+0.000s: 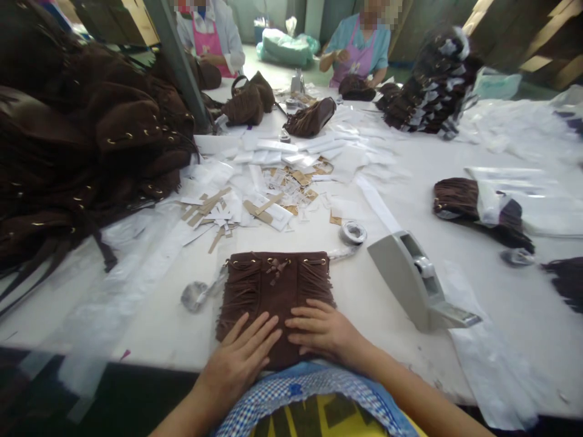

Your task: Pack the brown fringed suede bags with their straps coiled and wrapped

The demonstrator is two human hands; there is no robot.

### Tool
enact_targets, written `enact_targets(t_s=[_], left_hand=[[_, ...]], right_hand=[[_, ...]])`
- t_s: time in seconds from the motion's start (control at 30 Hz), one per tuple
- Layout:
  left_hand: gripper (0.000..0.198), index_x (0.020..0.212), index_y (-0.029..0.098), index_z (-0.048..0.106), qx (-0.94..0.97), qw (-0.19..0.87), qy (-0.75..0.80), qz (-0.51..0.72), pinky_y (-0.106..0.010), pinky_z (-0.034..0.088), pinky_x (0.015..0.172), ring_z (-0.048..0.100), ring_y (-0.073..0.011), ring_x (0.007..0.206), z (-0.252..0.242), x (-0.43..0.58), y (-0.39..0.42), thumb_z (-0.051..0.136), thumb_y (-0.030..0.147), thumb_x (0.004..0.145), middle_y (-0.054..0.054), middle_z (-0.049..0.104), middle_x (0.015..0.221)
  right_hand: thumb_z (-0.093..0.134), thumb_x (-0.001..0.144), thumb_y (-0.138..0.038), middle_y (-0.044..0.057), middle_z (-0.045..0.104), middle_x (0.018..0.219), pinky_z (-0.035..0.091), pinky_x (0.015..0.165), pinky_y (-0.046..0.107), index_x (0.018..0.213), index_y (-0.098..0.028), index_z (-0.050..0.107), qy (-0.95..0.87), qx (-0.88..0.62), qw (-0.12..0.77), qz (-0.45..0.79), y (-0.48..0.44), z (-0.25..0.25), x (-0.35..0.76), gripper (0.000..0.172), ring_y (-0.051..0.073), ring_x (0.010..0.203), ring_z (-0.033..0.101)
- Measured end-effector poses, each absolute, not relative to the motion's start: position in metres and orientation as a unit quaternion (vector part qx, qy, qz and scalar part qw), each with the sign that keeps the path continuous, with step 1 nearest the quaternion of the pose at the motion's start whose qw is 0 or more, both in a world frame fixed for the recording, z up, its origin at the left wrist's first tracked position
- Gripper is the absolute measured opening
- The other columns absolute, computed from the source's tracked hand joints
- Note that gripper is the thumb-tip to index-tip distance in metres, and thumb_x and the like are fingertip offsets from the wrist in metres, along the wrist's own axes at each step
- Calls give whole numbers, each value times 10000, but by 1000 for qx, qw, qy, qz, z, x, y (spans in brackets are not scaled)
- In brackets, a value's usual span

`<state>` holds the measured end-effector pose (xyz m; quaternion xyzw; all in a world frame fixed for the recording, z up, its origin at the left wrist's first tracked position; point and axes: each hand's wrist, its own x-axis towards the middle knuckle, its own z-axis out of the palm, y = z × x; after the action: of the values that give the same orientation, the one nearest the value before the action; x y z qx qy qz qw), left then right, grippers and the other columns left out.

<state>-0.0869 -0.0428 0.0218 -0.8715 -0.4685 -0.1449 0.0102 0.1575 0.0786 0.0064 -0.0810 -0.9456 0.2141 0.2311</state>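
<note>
We see one dark brown bag (279,294) lying flat on the bench (357,291), at six o'clock in our view. Its top edge faces twelve, with shiny gold rings (323,261) and a little bow (276,267). Stringy fringe (240,294) runs down its nine and three o'clock sides.

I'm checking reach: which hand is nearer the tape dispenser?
Right: the right hand lies on the brown bag, left of the dispenser; the left hand is farther left on the bag.

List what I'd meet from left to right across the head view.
Pile of dark brown bags, left hand and then right hand, both flat on a brown fringed bag, grey tape dispenser, dark fringed piece at the right edge.
</note>
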Motion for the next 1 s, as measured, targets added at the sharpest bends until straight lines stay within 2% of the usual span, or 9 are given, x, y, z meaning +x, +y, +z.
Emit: enact_targets(t_s=[0.13, 0.23, 0.33, 0.43, 0.53, 0.6, 0.73, 0.87, 1.0], left_hand=[[307, 1211, 167, 643, -826, 56, -521, -208, -472, 96, 1241, 633, -201, 1170, 26, -64, -47, 506, 146, 936, -63, 695, 1235], [270, 1050, 188, 689, -817, -4, -518, -256, -465, 259, 1214, 697, -175, 1006, 43, -41, -29, 444, 132, 951, -51, 748, 1069], [293, 1112, 193, 651, -810, -76, -499, -297, -342, 491, 1067, 656, -176, 1114, 41, -20, -11, 426, 126, 936, -78, 699, 1201], [422, 1297, 185, 554, -802, -60, -498, -323, -331, 546, 1001, 612, -198, 1205, 18, -9, -3, 418, 98, 908, -105, 640, 1311], [522, 1336, 203, 545, -816, 3, -484, -316, -388, 547, 1006, 601, -228, 1225, -3, -8, -4, 401, 43, 860, -93, 634, 1326], [522, 1294, 221, 586, -818, 21, -479, -318, -375, 557, 993, 608, -225, 1216, -8, -10, -5, 407, 33, 842, -77, 642, 1318], [468, 1264, 197, 612, -821, 38, -467, -328, -328, 567, 972, 633, -215, 1181, -7, -13, -3, 435, 59, 853, -79, 662, 1287], [449, 1256, 198, 623, -818, 53, -454, -349, -290, 571, 957, 651, -208, 1152, -12, -17, 2, 458, 69, 858, -80, 687, 1243], [515, 1339, 235, 561, -806, 23, -452, -383, -272, 574, 943, 666, -202, 1126, -19, -18, -2, 496, 62, 858, -75, 704, 1211]], right_hand=[[612, 936, -378, 29, 713, 1190, 393, 1096, 425, 1118, -272, 695, -946, -81, 255, 183, 75, -9, 160, 227, 174, 1254, 565], [615, 931, -372, 31, 732, 1135, 410, 1077, 420, 1056, -263, 717, -947, -76, 225, 216, 78, 9, 162, 195, 185, 1210, 594], [620, 918, -320, 38, 755, 968, 498, 956, 316, 960, -228, 742, -936, -74, 168, 300, 87, 40, 171, 159, 159, 1034, 671], [602, 924, -301, 29, 762, 921, 529, 815, 228, 955, -212, 758, -918, -122, 116, 358, 113, 73, 181, 182, 138, 880, 702], [591, 931, -340, 15, 770, 916, 517, 769, 220, 985, -211, 771, -899, -281, 106, 319, 167, 101, 190, 229, 145, 810, 703], [580, 942, -341, 8, 764, 981, 504, 803, 218, 1035, -219, 763, -868, -432, 90, 227, 214, 112, 194, 239, 154, 876, 694], [584, 948, -259, 92, 703, 1118, 494, 940, 355, 1091, -136, 702, -823, -543, 48, 159, 305, 116, 198, 223, 226, 1051, 643], [588, 955, -341, 96, 596, 1238, 534, 901, 434, 1204, -171, 594, -788, -600, -20, 141, 350, 96, 191, 302, 222, 1060, 614], [596, 949, -340, 99, 592, 1235, 541, 883, 435, 1231, -159, 575, -765, -627, -47, 142, 359, 79, 181, 336, 227, 1050, 616]])
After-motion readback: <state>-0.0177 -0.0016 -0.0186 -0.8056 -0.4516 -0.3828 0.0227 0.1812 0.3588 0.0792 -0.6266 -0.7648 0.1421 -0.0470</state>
